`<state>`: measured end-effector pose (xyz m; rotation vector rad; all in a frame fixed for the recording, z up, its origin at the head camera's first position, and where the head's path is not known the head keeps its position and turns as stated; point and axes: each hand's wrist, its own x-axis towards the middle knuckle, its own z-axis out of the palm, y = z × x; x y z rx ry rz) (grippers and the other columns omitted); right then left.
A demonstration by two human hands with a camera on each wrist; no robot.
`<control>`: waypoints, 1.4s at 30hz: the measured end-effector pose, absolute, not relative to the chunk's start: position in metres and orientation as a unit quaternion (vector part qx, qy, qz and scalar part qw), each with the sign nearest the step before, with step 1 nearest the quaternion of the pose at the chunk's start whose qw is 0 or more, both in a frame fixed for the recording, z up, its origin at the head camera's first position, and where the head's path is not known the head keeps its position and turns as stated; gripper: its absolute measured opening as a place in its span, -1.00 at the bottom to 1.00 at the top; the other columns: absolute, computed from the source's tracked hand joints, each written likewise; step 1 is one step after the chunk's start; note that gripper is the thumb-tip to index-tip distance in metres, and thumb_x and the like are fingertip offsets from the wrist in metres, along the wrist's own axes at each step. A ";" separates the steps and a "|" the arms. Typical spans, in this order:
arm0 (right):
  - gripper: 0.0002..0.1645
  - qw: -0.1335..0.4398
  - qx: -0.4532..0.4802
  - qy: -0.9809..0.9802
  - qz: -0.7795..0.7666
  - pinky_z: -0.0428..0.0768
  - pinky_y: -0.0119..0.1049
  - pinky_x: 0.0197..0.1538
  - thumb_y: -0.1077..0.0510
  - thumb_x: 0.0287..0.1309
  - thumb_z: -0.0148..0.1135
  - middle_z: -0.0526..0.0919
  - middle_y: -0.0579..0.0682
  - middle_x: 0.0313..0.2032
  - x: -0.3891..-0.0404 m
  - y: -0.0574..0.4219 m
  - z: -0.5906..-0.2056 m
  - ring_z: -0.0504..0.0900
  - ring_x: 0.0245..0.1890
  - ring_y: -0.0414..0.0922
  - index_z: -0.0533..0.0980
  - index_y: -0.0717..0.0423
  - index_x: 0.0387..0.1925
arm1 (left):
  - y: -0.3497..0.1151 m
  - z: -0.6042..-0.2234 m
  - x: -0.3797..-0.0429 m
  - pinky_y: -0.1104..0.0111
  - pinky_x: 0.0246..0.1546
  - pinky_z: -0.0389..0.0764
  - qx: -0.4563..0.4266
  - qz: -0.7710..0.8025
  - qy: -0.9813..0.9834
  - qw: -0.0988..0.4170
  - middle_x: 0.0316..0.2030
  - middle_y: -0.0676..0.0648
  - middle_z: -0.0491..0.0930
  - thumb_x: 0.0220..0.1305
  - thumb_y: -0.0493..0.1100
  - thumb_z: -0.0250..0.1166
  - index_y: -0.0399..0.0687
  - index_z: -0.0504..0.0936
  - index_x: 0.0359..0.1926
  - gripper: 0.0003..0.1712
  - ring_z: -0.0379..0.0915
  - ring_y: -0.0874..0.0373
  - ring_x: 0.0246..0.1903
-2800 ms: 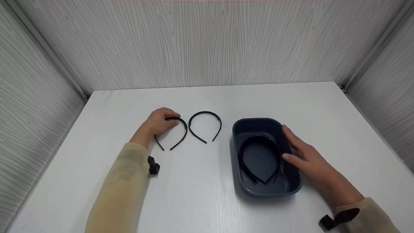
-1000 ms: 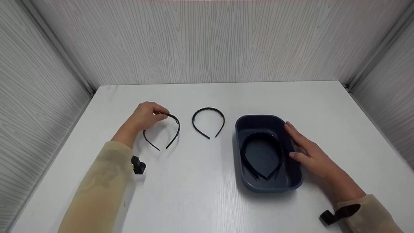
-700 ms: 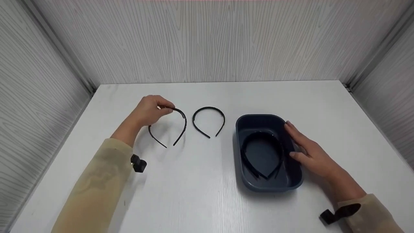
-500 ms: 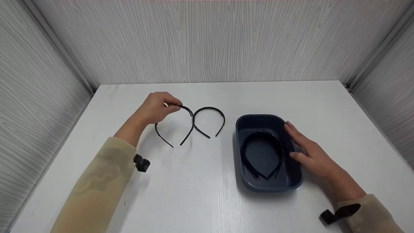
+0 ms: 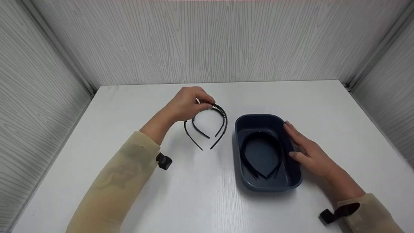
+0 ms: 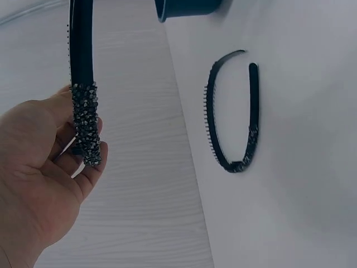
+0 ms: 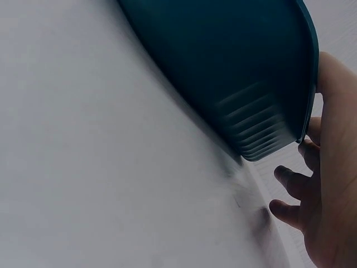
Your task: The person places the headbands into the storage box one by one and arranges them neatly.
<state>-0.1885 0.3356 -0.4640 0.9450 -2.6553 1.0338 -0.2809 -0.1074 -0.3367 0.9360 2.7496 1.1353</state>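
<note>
My left hand (image 5: 189,103) pinches a black headband (image 5: 223,133) at the top of its arch, tips hanging toward me. The left wrist view shows dark faceted stones and small teeth on this headband (image 6: 82,50). Beneath it, a second black headband (image 5: 201,132) lies on the white table and overlaps it in the head view. My right hand (image 5: 312,158) holds the right side of a dark blue plastic box (image 5: 270,188), thumb over the rim, other fingers along the outside. Inside the box lie dark headbands (image 5: 247,163), stacked together.
A pale wood-grain panel (image 5: 207,42) rises behind the table's (image 5: 194,200) far edge, with similar panels at left and right. A black wrist camera (image 5: 164,161) sits at the left cuff and another wrist camera (image 5: 327,216) at the right.
My left hand took hold of the left headband, lifted it and carried it right, over the one lying on the table. The right hand stays on the box.
</note>
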 end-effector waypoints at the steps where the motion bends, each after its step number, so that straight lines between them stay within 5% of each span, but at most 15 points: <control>1: -0.03 0.071 0.314 -0.883 0.342 0.01 -0.56 0.50 0.29 0.33 0.17 0.04 0.15 0.66 -0.189 0.336 -0.464 -0.01 0.64 -0.23 0.06 0.06 0.70 | -0.102 -0.336 -0.281 0.26 -0.03 0.62 0.309 0.363 0.879 0.011 -0.05 -0.01 0.75 0.47 -0.25 0.38 -0.07 0.86 0.01 -0.81 0.63 0.13 -0.04; 42: 0.02 0.056 0.294 -0.884 0.359 0.03 -0.58 0.50 0.33 0.31 0.18 0.02 -0.02 0.68 -0.187 0.331 -0.467 0.02 0.63 -0.25 0.05 -0.08 0.71 | 0.035 -0.361 -0.274 0.57 0.11 0.50 0.423 0.314 0.849 0.052 0.04 -0.01 0.74 0.49 -0.17 0.39 -0.06 0.84 0.08 -0.76 0.61 0.21 0.09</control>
